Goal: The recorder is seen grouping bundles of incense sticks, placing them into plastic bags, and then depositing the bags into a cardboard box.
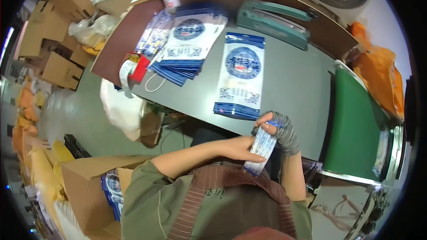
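Close to my body, at the table's near edge, both hands grip a thin bundle of blue-and-white printed sachets (262, 147). My left hand (240, 149) closes on its lower part, thumb lying across the front. My right hand (282, 133), in a grey striped fingerless glove, pinches the upper end. How many pieces the bundle has I cannot tell. Just beyond them a blue-and-white pouch (240, 73) lies flat on the grey table (293, 84). Further left is a fanned stack of similar pouches (189, 40), beside a pile of small patterned sachets (153, 31).
A green heat sealer (275, 23) stands at the back of the table. At left is a red box (140, 69) with a white strip. A green panel with a metal edge (358, 126) adjoins on the right. An open carton (84, 195) holding pouches sits lower left.
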